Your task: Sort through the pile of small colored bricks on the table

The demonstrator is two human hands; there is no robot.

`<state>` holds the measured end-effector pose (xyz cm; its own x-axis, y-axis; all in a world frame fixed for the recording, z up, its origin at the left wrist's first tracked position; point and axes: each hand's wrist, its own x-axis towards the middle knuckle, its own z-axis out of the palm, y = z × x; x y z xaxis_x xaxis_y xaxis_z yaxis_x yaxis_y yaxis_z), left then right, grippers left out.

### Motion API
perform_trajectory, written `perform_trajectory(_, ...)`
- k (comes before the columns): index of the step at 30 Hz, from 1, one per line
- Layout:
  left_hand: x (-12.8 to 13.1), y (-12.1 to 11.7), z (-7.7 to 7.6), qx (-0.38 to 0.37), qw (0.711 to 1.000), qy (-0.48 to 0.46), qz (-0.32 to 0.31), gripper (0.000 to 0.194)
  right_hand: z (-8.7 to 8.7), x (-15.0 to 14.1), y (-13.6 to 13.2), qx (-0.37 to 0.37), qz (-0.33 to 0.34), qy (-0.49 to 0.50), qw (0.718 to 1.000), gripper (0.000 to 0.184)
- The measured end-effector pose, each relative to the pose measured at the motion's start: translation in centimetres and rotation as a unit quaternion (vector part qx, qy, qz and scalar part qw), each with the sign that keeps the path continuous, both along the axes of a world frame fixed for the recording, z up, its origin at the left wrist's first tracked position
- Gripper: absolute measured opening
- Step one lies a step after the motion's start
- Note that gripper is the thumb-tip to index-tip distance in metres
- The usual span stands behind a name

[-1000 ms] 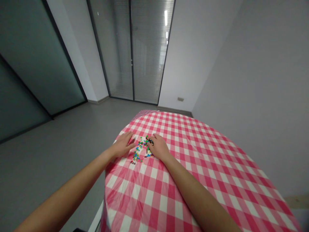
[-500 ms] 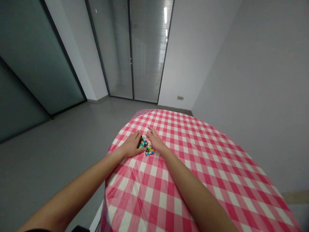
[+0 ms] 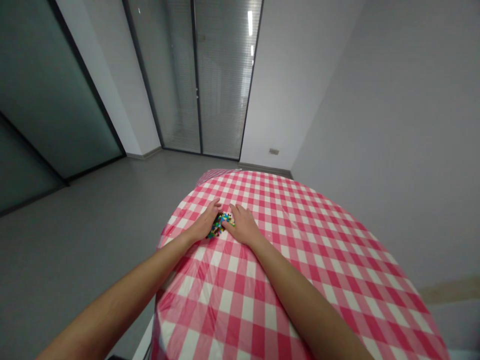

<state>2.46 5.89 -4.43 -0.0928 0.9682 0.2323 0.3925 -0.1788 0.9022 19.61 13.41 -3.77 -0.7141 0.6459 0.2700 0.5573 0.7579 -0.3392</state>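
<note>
A tight heap of small multicoloured plastic bricks (image 3: 219,225) in blue, green, yellow and black lies on the checked tablecloth. My left hand (image 3: 204,223) rests flat against the heap's left side and holds nothing. My right hand (image 3: 243,226) lies palm down against its right side, fingertips touching the bricks. Only a narrow strip of the heap shows between my hands, and the hands hide part of it.
A pink-and-white checked tablecloth (image 3: 285,280) covers the rounded table, whose edges curve away to the grey floor (image 3: 75,260). Beyond stand a glass door with blinds (image 3: 195,85), a grey wall (image 3: 375,125) and dark glass panels (image 3: 48,85).
My hands have moved toward each other, and the scattered bricks have drawn into a smaller, tighter heap between them. The view has shifted slightly.
</note>
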Motion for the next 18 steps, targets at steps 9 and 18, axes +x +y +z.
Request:
perform_trajectory(9,-2.4,-2.0,-0.9,0.008,0.994,-0.097,0.045,0.084,-0.4,-5.3,0.6,-0.115,0.076,0.101,0.985,0.052)
perform_trajectory(18,-1.8,-3.6,0.9,-0.05,0.929,0.364,-0.039,0.128,-0.8,-2.6,1.9,-0.256,-0.03,0.31,0.915,0.054)
